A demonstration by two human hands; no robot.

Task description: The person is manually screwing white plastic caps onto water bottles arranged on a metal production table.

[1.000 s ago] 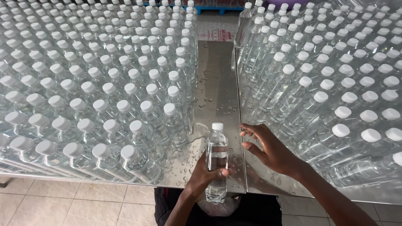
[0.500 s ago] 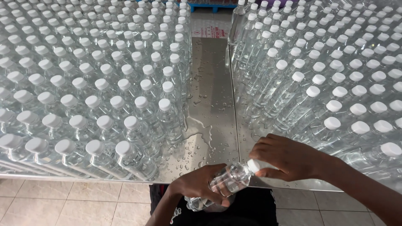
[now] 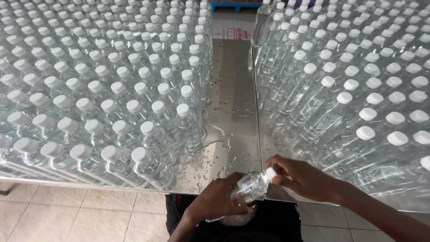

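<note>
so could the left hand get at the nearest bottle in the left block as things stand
Probably yes, once freed. The left hand grips the tilted bottle whose cap the right hand pinches. The block's corner bottle stands at the table edge just beside it, with nothing between.

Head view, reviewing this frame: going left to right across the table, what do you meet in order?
Left block of capped clear bottles → wet bare strip of the metal table → right block of capped clear bottles. At the near edge: left hand → tilted bottle → right hand at its white cap.
</note>
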